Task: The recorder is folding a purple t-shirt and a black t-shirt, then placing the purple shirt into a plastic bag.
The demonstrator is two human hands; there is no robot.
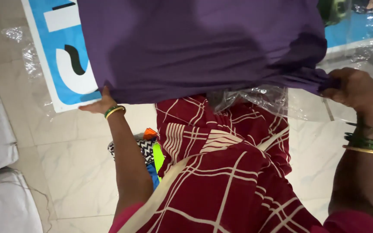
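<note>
Purple cloth (pixel 195 47) hangs stretched above the floor (pixel 74 172): left hand (pixel 98 103) pinches one edge, right hand (pixel 352 88) fists the other corner. Slack could snag that crinkled plastic wrap (pixel 255 97) underneath.

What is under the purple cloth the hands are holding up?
Under the purple cloth show crinkled clear plastic, a blue and white printed sheet and pale floor tiles. The left hand and right hand grip its edges. Whatever lies beneath its middle is covered.
</note>
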